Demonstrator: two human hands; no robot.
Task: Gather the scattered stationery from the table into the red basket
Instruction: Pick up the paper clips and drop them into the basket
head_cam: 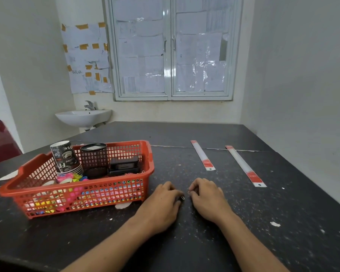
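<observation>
- Resting low on the dark speckled counter (185, 134), both hands lie palm down and close together, forearms reaching in from the near edge.
- Left hand (165, 201): fingers curled under and closed together, pinching a small wire clip (182, 197) at the tips, against the counter top.
- Right hand (206, 197): fingers likewise curled and closed, nipping a second wire clip (190, 192) at its inner side. The two hands are just apart.
- The red basket (150, 160) stands on the counter just left of the left hand, not touching it.
- Inside the basket: a stack of paper cups (64, 158), tilted and printed "Coffee"; a black mesh pen pot (94, 157), upright; a black boxy item (124, 165), type not determinable; and a heap of bright coloured clips (73, 177) along the near wall.
- Two long white strips with red ends, one nearer (203, 155) and one further right (244, 165), lie flat beyond the right hand, well apart from the basket. Their red labels are too small to read.
- White paper scraps (275, 224) dot the counter.
- Behind: a white washbasin (84, 116), a papered-over window (171, 48) and taped sheets on the wall (86, 57), writing illegible.
</observation>
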